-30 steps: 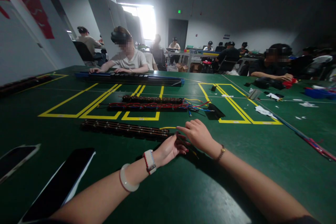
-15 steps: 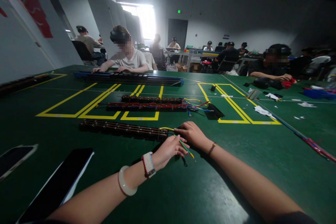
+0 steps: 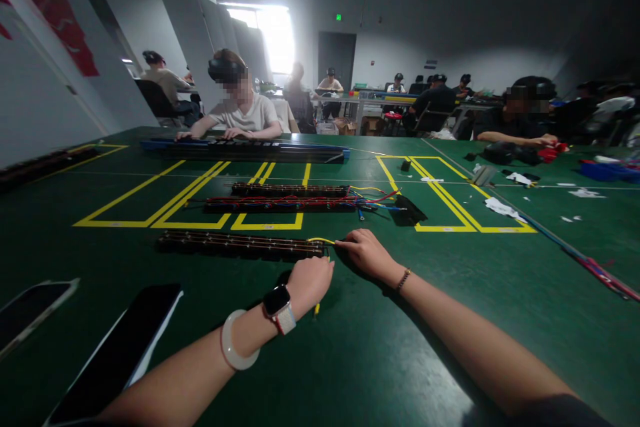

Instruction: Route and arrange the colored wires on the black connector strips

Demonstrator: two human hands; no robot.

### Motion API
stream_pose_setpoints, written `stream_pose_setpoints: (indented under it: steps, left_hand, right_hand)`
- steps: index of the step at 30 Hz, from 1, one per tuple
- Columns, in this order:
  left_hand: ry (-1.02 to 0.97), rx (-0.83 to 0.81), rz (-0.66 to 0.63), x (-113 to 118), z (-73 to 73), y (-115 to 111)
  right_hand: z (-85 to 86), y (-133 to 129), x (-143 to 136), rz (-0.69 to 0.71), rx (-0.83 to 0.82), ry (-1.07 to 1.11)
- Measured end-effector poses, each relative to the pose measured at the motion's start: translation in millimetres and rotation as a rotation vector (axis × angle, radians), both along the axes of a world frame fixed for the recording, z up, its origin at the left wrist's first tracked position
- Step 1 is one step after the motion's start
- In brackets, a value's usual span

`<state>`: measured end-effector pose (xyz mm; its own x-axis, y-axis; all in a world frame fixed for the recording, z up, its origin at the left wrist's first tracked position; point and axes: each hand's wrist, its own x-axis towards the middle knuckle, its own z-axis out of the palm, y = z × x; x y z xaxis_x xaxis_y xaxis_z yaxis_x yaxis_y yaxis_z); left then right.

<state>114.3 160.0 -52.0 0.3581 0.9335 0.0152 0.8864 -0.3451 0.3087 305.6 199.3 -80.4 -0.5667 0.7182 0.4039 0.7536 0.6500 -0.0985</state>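
Observation:
A long dark strip assembly [image 3: 240, 244] with thin metal rods lies across the green table. From its right end a yellow wire [image 3: 321, 240] runs to my right hand [image 3: 367, 255], whose fingers are closed on the wire's end. My left hand [image 3: 311, 283] is just below the strip's right end, back of the hand up and fingers folded. A green-yellow wire passes under it, its yellow end [image 3: 317, 309] showing below the hand. Behind lie two more dark strips, the nearer one [image 3: 280, 204] with red and blue wires and the farther one [image 3: 290, 189] with a yellow wire.
Two phone-like dark slabs [image 3: 117, 350] [image 3: 35, 303] lie at the left front. Yellow tape [image 3: 117, 223] outlines areas on the table. A black piece [image 3: 410, 209] and white scraps [image 3: 503, 208] lie to the right. People sit across the table, one at a long blue-black bar [image 3: 250, 150].
My left hand has turned over, back up, and its fingers have folded. The green-yellow wire has swung down and left beneath it. My right hand has barely moved.

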Motion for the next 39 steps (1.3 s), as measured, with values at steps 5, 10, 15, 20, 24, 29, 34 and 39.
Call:
stream_pose_setpoints:
  steps: [5,10,15,20,24,29,34,39]
  left_hand:
    - [-0.033,0.078,0.017,2,-11.8,-4]
    - [-0.077,0.184,-0.056,5,-16.0,-14]
    - [0.004,0.352,-0.220,8,-7.4,-20]
    - [0.189,0.508,-0.440,9,3.3,-23]
    - [0.273,0.528,-0.453,11,7.7,-25]
    - [0.261,0.397,-0.433,11,11.4,-25]
    - [0.084,0.223,-0.364,11,10.2,-24]
    - [-0.497,-0.274,-0.221,13,5.4,-16]
  right_hand:
    - [6.8,-3,-4,-0.016,-0.057,0.015]
    - [15.6,-10,-14,-0.049,-0.204,0.111]
    - [15.6,-13,-19,-0.069,-0.340,0.150]
    - [13.3,-11,-22,-0.137,-0.395,0.143]
    - [19.8,-10,-26,-0.237,-0.443,0.073]
    - [35.7,-12,-24,-0.295,-0.470,-0.035]
    - [46.3,-13,-17,-0.250,-0.595,0.008]
    - [44.8,-15,-14,-0.261,-0.640,0.130]
